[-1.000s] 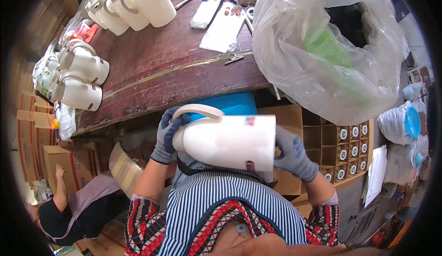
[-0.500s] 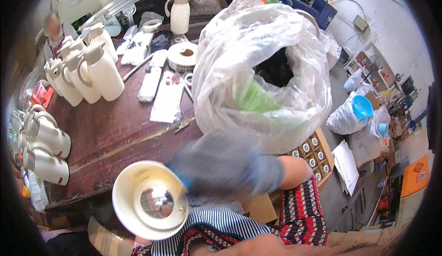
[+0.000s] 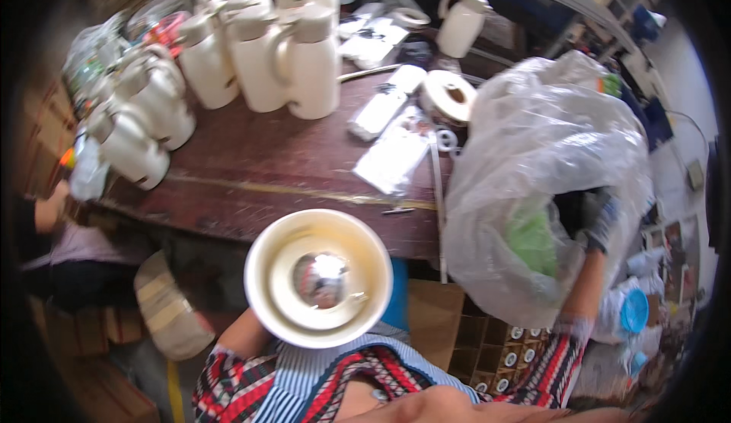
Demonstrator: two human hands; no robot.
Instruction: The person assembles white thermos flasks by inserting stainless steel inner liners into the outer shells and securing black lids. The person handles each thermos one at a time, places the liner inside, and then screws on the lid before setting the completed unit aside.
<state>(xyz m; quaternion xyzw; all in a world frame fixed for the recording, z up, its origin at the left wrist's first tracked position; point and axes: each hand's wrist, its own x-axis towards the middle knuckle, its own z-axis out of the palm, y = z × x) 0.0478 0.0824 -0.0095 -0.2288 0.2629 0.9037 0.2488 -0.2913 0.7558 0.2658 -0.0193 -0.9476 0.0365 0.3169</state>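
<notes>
A cream vacuum jug body (image 3: 263, 278) faces me with its wide round opening, a shiny silver dome (image 3: 324, 282) deep inside it. Behind its lower left side runs my left forearm (image 3: 245, 335), bearing it in front of my chest; the hand itself is hidden behind the jug body. My right hand (image 3: 601, 221), in a grey glove, reaches into the dark mouth of a big clear plastic bag (image 3: 502, 187). Its fingertips are lost inside, so what they touch cannot be made out. Green plastic (image 3: 529, 240) shows within the bag.
Several finished cream jugs (image 3: 312, 65) stand at the table's left, and one jug (image 3: 461, 27) at the back. Flat plastic packets (image 3: 392, 153) and a label roll (image 3: 448, 97) lie mid-table (image 3: 251, 156). A partitioned carton (image 3: 487, 351) with round-capped pieces stands below the bag.
My right hand has swept from beside the jug body into the bag's mouth. The view has turned left, and the jug body sits more squarely before me.
</notes>
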